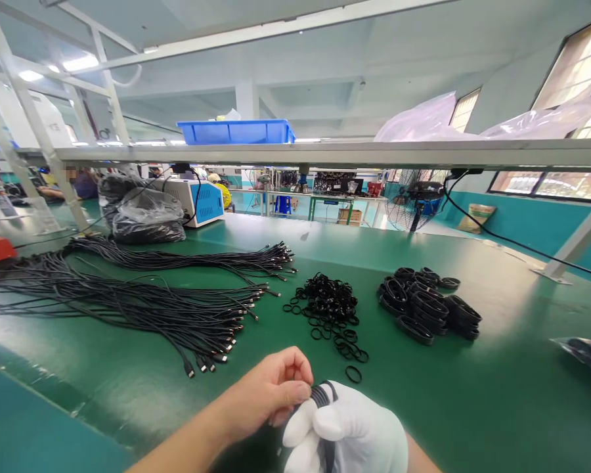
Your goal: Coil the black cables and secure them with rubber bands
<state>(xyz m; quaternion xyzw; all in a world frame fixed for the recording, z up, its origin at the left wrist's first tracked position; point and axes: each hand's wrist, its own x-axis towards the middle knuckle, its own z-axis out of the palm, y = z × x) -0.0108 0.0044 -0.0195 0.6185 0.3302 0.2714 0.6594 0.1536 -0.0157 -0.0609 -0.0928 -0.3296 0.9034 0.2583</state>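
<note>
My right hand (359, 424), in a white glove, grips a coiled black cable (320, 396) near the bottom middle of the head view. Bare, with its fingers curled, my left hand (280, 387) pinches at the coil's upper left side; its fingertips partly hide the spot they hold. Just beyond the hands lies a loose black ring band (353, 374), and past it a pile of similar small black bands (329, 299). To the left, a spread of straight black cables (177, 315) points its metal connector ends toward the middle. Several finished-looking cable coils (426, 305) are stacked at the right.
Everything lies on a green table (512, 394). A shelf (335, 154) crosses above it, carrying a blue bin (236, 133) and clear plastic (418, 121). Toward the back left stand a bagged bundle (148, 213) and a blue-white machine (204, 200). A plastic bag (588, 351) lies far right.
</note>
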